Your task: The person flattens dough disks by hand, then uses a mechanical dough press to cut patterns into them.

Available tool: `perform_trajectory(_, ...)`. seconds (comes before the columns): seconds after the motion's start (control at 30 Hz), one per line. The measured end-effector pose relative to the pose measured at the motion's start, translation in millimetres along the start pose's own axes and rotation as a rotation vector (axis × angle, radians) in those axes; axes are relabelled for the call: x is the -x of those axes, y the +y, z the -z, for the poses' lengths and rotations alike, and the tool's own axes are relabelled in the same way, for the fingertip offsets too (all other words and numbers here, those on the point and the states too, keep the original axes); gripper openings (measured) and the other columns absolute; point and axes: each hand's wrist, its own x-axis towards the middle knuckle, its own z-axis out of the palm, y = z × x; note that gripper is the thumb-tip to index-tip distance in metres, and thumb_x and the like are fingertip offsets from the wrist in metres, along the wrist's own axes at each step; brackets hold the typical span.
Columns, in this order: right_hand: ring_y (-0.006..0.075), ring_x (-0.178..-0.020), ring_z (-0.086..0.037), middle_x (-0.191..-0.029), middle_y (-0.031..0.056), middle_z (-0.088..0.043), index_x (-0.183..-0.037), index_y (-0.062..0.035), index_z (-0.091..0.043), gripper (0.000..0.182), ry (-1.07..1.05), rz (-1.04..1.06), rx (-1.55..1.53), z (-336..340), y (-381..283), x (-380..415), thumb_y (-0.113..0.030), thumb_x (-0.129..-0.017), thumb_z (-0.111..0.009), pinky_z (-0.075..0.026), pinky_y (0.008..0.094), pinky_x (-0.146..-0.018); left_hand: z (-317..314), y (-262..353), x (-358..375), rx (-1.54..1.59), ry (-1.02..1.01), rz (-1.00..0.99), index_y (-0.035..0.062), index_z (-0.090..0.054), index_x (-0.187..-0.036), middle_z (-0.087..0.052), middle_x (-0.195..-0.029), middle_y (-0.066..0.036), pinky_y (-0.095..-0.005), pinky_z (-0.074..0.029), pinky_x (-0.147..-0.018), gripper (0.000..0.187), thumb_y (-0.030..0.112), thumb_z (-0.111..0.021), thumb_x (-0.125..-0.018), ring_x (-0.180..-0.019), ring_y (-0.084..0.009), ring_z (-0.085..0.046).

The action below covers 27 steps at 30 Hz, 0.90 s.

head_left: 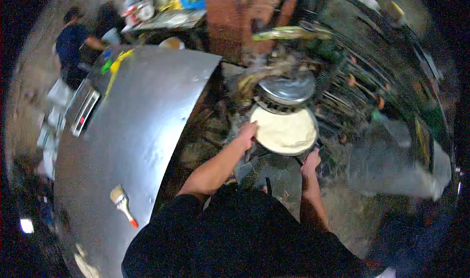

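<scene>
A round dark-rimmed pan [316, 140] is held out in front of me over the ground. Pale, flat dough [285, 131] fills it nearly to the rim, with a few creases near its lower right. At the pan's left edge my left hand [248, 132] is closed on the rim. My right hand [311, 162] is wrapped round the dark handle at the lower right. Just beyond the pan sits a shiny domed metal lid [286, 88] on a dark ring-shaped base, close to the pan's far edge.
To my left stands a metal-topped table [147, 116] bearing a brush [121, 204] and a digital scale [85, 107]. A person [73, 48] is at its far left. Behind are a cluttered table [171, 19] and a brick pillar [225, 18]. Blurred dark clutter lies right.
</scene>
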Motion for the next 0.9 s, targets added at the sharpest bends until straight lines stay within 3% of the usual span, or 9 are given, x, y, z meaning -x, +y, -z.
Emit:
perform_trajectory(0.23, 0.0207, -0.064, -0.053, -0.081, 0.0055, -0.053, -0.099, -0.0095, -0.05, 0.041, -0.536, -0.289, 0.07, -85.1, 29.7, -43.9, -0.046, -0.08, -0.051, -0.049, 0.035, -0.051, -9.1, 210.8, 97.7, -0.3, 0.15, -1.374, 0.0022, -0.068, -0.092, -0.067, -0.095, -0.011, -0.0322, -0.049, -0.08, 0.02, 0.021, -0.062, -0.088, -0.092, -0.0193, -0.062)
perform_trajectory(0.3, 0.0282, -0.079, -0.062, -0.09, 0.011, -0.057, -0.104, -0.0053, -0.05, 0.039, -0.738, -0.291, 0.261, -100.0, 42.4, -49.9, -0.038, -0.083, -0.053, -0.055, 0.0415, -0.06, -15.5, 273.3, 120.4, -0.666, 0.442, -1.778, 0.0038, -0.067, -0.096, -0.065, -0.097, -0.017, -0.0426, -0.047, -0.083, 0.03, 0.03, -0.063, -0.083, -0.094, -0.0332, -0.06)
perform_trajectory(0.37, 0.0294, -0.077, -0.064, -0.092, 0.0171, -0.061, -0.107, -0.0031, -0.052, 0.034, -0.959, -0.408, 0.352, -113.0, 63.0, -71.6, -0.031, -0.088, -0.051, -0.055, 0.0391, -0.056, -23.8, 309.3, 116.8, -1.274, 0.533, -1.814, 0.0037, -0.067, -0.102, -0.065, -0.103, -0.02, -0.045, -0.047, -0.085, 0.06, 0.059, -0.055, -0.082, -0.102, -0.0345, -0.06)
perform_trajectory(0.43, 0.0197, -0.056, -0.059, -0.073, 0.0094, -0.063, -0.096, -0.0049, -0.061, 0.027, -1.336, 0.105, 0.727, -125.7, 55.5, -86.0, -0.03, -0.088, -0.054, -0.048, 0.032, -0.046, -44.2, 340.6, 115.0, -1.911, 0.064, -1.047, 0.0033, -0.068, -0.103, -0.069, -0.089, -0.019, -0.0439, -0.053, -0.074, 0.07, 0.067, -0.056, -0.077, -0.085, -0.0336, -0.067)
perform_trajectory(0.47, 0.015, -0.046, -0.056, -0.065, 0.0056, -0.062, -0.09, -0.0058, -0.065, 0.025, -1.459, 0.139, 0.819, -123.8, 63.4, -106.0, -0.03, -0.088, -0.057, -0.045, 0.0292, -0.042, -46.0, 345.4, 84.2, -1.67, -0.271, -1.264, 0.002, -0.07, -0.092, -0.069, -0.086, -0.02, -0.0416, -0.053, -0.072, 0.07, 0.068, -0.061, -0.072, -0.083, -0.0322, -0.068)
perform_trajectory(0.53, 0.0117, -0.053, -0.059, -0.069, 0.0042, -0.064, -0.092, -0.0046, -0.065, 0.019, -1.143, 0.669, 0.733, -92.9, -47.4, -43.2, -0.022, -0.087, -0.063, -0.046, 0.0255, -0.045, -79.4, 337.6, 95.5, -1.766, 0.1, -1.036, 0.0011, -0.07, -0.09, -0.068, -0.085, -0.021, -0.0418, -0.053, -0.072, 0.063, 0.061, -0.07, -0.068, -0.083, -0.0332, -0.067)
perform_trajectory(0.63, 0.0089, -0.061, -0.06, -0.082, 0.0025, -0.066, -0.097, -0.0071, -0.066, 0.012, -1.051, 0.704, 0.559, -99.9, -178.7, -10.0, -0.011, -0.086, -0.065, -0.048, 0.0239, -0.054, -78.3, 323.1, 114.5, -1.794, 0.474, -0.954, 0.0025, -0.07, -0.088, -0.068, -0.086, -0.02, -0.0427, -0.054, -0.074, 0.051, 0.05, -0.074, -0.069, -0.083, -0.0329, -0.067)
perform_trajectory(0.77, 0.0226, -0.106, -0.058, -0.115, 0.0111, -0.062, -0.109, -0.0061, -0.061, 0.029, -0.75, 1.773, 0.344, -148.8, -393.6, 101.1, -0.013, -0.081, -0.064, -0.045, 0.0355, -0.092, -59.9, 312.4, 99.6, -1.626, 0.548, -1.062, 0.0038, -0.07, -0.086, -0.068, -0.09, -0.018, -0.0411, -0.054, -0.077, 0.049, 0.048, -0.077, -0.065, -0.086, -0.031, -0.067)
perform_trajectory(0.9, 0.0249, -0.104, -0.058, -0.11, 0.0132, -0.062, -0.125, -0.0067, -0.05, 0.042, -0.407, 2.375, 0.159, -255.7, -585.5, 205.2, -0.022, -0.087, -0.061, -0.044, 0.0367, -0.092, -57.4, 305.3, 109.6, -1.587, 0.548, -1.025, 0.0058, -0.071, -0.086, -0.069, -0.089, -0.015, -0.0408, -0.054, -0.076, 0.048, 0.049, -0.077, -0.064, -0.086, -0.0287, -0.067)
